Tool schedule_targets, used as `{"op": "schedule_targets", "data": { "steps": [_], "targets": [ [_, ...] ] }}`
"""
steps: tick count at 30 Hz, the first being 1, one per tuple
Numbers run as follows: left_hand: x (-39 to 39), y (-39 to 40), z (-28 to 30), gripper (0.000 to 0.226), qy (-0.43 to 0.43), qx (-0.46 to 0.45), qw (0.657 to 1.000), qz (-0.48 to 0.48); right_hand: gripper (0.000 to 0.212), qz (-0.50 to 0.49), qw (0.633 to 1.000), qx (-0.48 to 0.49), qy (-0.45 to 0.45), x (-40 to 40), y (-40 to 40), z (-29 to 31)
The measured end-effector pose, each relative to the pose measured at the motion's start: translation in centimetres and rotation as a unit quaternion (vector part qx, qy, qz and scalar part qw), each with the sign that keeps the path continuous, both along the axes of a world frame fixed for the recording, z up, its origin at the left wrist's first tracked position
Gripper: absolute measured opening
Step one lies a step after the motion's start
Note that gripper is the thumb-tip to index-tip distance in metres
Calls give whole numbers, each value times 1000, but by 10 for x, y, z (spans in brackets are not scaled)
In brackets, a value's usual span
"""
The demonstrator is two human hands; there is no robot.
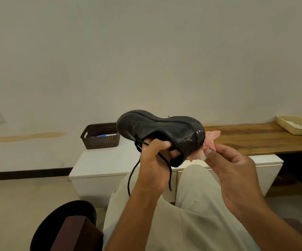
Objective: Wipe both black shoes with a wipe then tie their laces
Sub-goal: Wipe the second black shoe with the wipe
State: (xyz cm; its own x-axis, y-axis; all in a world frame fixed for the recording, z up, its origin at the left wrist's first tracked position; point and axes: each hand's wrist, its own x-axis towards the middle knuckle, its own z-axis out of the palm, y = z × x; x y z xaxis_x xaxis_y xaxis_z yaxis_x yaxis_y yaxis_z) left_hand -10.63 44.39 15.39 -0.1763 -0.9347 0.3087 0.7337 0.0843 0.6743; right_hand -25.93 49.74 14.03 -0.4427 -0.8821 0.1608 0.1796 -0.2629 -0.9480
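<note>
While held, shoe point(160, 130) above knees.

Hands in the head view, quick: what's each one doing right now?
Left hand: grips the black lace-up shoe at its opening, held up sideways, laces dangling.
Right hand: pinches the crumpled pink wipe against the shoe's end.

The black shoe point(160, 129) I hold looks like smooth leather with a dull sheen on its side, turning to a finer, speckled knit-like texture near the heel. Its laces point(133, 171) are thin matt cord. The wipe point(210, 142) is soft, crumpled pink tissue. My trousers point(191, 214) are matt cream cloth. The basket point(100, 135) is perforated brown plastic, the cabinet point(103, 160) smooth matt white, the benchtop point(255, 138) polished grained wood, the tray point(296, 124) cream plastic.
</note>
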Motion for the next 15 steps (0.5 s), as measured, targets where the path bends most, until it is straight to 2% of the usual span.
{"op": "schedule_targets", "data": {
  "steps": [7, 12, 15],
  "targets": [
    [4, -12, -2, 36, -16, 39, 997, 67, 22, -56, 991, -52, 105, 15, 4, 11],
    [-2, -9, -3, 21, 12, 84, 996, 27, 26, -65, 980, -118, 145, 26, 3, 14],
    [-2, -12, -12, 36, -3, 140, 990, 25, 28, -50, 977, -129, 165, 25, 0, 14]
  ]
}}
